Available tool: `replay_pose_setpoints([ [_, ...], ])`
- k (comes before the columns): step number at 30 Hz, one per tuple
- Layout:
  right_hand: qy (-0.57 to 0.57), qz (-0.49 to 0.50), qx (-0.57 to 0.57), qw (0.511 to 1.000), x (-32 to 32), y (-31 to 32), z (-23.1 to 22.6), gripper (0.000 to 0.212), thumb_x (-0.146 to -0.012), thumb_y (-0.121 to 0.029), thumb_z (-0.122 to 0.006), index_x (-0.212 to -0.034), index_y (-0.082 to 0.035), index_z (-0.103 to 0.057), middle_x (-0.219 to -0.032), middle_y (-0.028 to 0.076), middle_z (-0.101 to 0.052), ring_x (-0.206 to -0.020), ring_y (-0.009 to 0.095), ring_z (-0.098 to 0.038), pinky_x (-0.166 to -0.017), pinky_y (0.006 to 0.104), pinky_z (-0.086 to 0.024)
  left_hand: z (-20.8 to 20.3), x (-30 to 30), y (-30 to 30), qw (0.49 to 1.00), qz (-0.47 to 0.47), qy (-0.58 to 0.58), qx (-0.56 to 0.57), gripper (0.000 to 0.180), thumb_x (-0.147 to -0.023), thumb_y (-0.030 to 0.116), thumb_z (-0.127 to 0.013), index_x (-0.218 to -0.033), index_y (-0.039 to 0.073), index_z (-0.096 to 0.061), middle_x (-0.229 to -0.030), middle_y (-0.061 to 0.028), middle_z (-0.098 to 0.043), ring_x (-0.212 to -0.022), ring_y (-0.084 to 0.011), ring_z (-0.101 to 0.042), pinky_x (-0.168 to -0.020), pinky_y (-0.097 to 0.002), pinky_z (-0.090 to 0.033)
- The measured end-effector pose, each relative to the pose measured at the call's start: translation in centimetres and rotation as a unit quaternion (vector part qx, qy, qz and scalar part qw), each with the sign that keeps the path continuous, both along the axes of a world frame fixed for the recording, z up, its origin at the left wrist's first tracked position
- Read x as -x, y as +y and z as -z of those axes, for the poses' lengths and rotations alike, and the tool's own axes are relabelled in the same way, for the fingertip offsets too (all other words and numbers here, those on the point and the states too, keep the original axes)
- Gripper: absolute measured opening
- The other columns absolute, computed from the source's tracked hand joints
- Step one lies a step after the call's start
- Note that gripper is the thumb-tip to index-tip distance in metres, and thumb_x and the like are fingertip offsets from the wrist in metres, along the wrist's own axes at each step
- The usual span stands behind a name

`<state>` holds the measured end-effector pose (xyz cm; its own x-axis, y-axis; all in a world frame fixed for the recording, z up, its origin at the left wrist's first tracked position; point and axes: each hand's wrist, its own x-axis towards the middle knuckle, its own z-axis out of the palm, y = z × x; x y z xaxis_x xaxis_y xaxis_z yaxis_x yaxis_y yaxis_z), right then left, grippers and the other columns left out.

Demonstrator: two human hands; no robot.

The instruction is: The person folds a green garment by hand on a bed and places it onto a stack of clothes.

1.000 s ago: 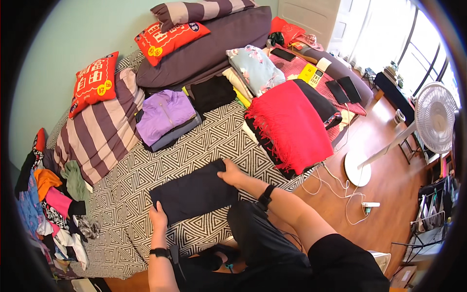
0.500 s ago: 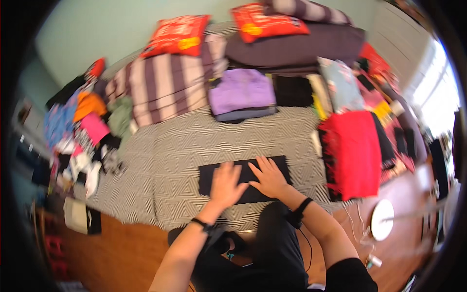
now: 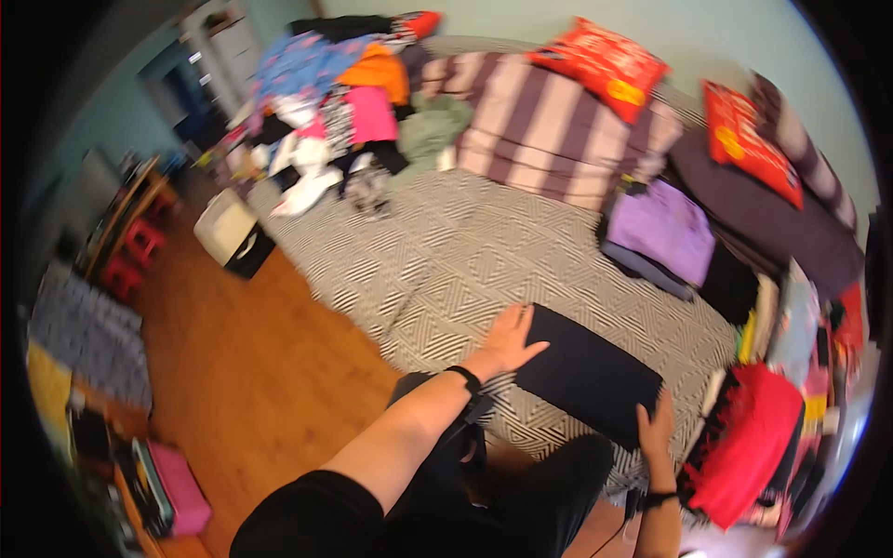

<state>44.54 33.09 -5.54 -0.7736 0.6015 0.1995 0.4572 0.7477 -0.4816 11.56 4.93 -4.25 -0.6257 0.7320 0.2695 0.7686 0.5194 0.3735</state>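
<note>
A dark navy cloth [image 3: 591,372], folded into a flat long rectangle, lies on the patterned bedcover [image 3: 437,270] in front of my knees. At its left end rests my left hand [image 3: 509,340], fingers stretched out and thumb apart over the cloth. My right hand [image 3: 657,430] is at the opposite end, its fingers extended along the short edge and its thumb at the near corner. Both hands look open, beside or lightly touching the cloth rather than gripping it.
Beyond the cloth sits a folded stack topped by a purple garment [image 3: 662,228]. A red fringed cloth [image 3: 749,446] lies at right. Mixed clothes [image 3: 321,70] are heaped far left, near a striped blanket [image 3: 558,130]. On the floor stands a white and black box [image 3: 233,232].
The view has swung left. My hands, which lay flat on the middle of the dark cloth, have parted to its two ends.
</note>
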Motion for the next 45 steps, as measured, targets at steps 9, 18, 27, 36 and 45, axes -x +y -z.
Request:
replay_pose_setpoints([
  [9, 0.045, 0.282, 0.384, 0.878, 1.3, -1.0, -0.6, 0.062, -0.087, -0.033, -0.075, -0.126, 0.009, -0.051, -0.114, 0.022, -0.065, -0.098, 0.026, -0.067, -0.084, 0.0358, -0.055, -7.6, -0.4, 1.5, 0.879, -0.081, -0.467, -0.057, 0.082, -0.075, 0.045, -0.08, -0.128, -0.011, -0.052, -0.117, -0.0226, -0.063, -0.104, -0.0346, -0.063, -0.086, -0.0381, -0.053],
  [18, 0.033, 0.18, 0.56, 0.808, 3.2, -2.9, -5.0, 0.049, -0.083, -0.012, -0.07, -0.125, 0.008, -0.054, -0.115, 0.021, -0.067, -0.096, 0.031, -0.069, -0.083, 0.0413, -0.056, -4.1, -0.3, 2.5, 0.798, -0.067, -0.599, -0.007, 0.092, -0.077, 0.015, -0.082, -0.148, -0.01, -0.028, -0.147, -0.0241, -0.041, -0.131, -0.0355, -0.048, -0.106, -0.0387, -0.044],
  [27, 0.055, 0.055, 0.572, 0.817, 15.6, -13.5, -13.8, 0.042, -0.086, -0.004, -0.064, -0.125, 0.007, -0.053, -0.115, 0.019, -0.066, -0.101, 0.029, -0.068, -0.09, 0.0376, -0.056, -11.2, 12.2, -9.4, 0.845, -0.036, -0.522, -0.111, 0.06, -0.07, 0.011, -0.083, -0.121, -0.011, -0.059, -0.116, -0.0205, -0.066, -0.107, -0.0296, -0.065, -0.09, -0.0371, -0.053],
  [36, 0.09, -0.107, 0.649, 0.747, 39.5, -34.8, -7.8, 0.025, -0.088, -0.005, -0.07, -0.106, 0.004, -0.056, -0.105, 0.009, -0.064, -0.086, 0.016, -0.061, -0.073, 0.0286, -0.052, -17.3, 31.4, -33.6, 0.924, -0.215, -0.306, -0.074, 0.039, -0.077, 0.01, -0.081, -0.111, -0.003, -0.069, -0.104, -0.0096, -0.071, -0.093, -0.0179, -0.068, -0.084, -0.0337, -0.055],
  [45, -0.151, -0.264, -0.087, 0.949, 38.3, -32.0, -5.0, 0.078, -0.081, -0.039, -0.073, -0.142, 0.001, -0.044, -0.153, 0.029, -0.031, -0.144, 0.045, -0.026, -0.116, 0.0603, -0.017, -7.2, 38.3, -38.2, 0.895, -0.435, -0.023, 0.1, 0.095, -0.083, 0.072, -0.055, -0.154, 0.013, -0.031, -0.159, -0.0233, -0.025, -0.149, -0.039, -0.017, -0.117, -0.0611, -0.015],
])
